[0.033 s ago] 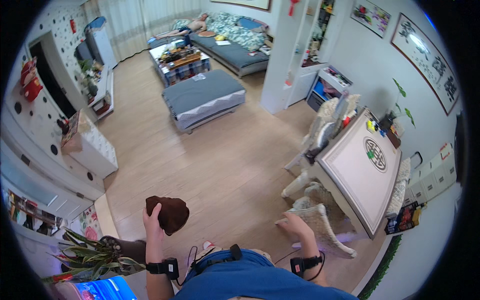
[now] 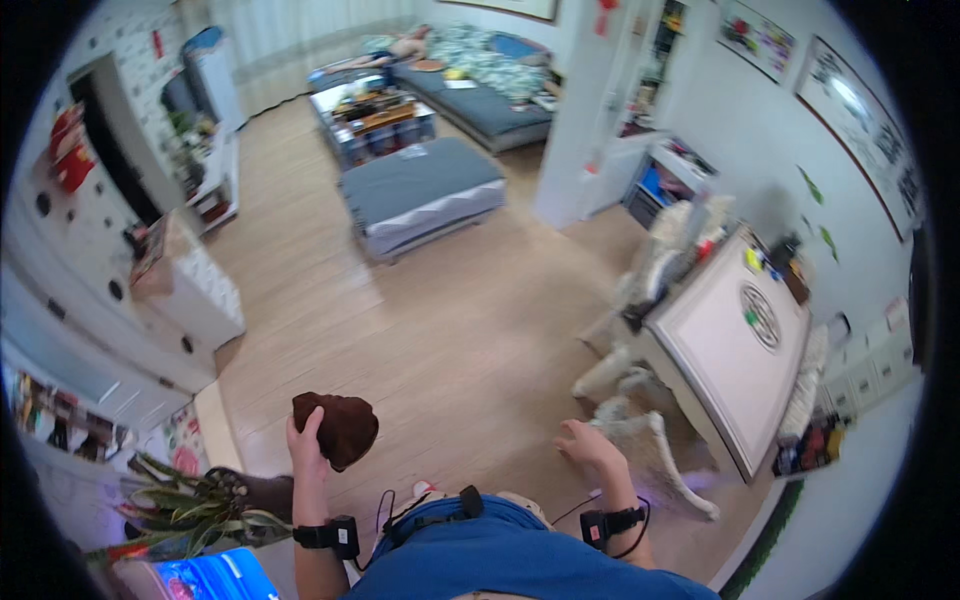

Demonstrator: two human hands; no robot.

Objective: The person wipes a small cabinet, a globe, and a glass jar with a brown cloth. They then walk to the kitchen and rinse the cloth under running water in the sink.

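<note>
My left hand point(image 2: 308, 440) grips a crumpled dark brown cloth point(image 2: 342, 427) at the lower left of the head view, thumb lying over its left side. To the right, my right hand point(image 2: 585, 445) hangs with loosely bent fingers apart, holding nothing. Behind it in the view stands a pale, cream-covered chair point(image 2: 660, 460) beside a white table point(image 2: 715, 340) with a round dark emblem; whether the hand touches the chair I cannot tell. A leafy potted plant point(image 2: 185, 500) and a lit screen point(image 2: 215, 578) are low at the left.
A grey ottoman point(image 2: 410, 185) stands ahead on the wooden floor point(image 2: 420, 330), before a coffee table point(image 2: 350, 115) and an L-shaped sofa point(image 2: 490, 120) where a person point(image 2: 405, 48) lies. A white cabinet point(image 2: 200, 285) is at the left; a white pillar point(image 2: 572, 150) stands right of the sofa.
The room has shifted slightly rightward in the head view and looks more blurred, as the camera turned a little. My hands and the brown cloth keep about the same places.
</note>
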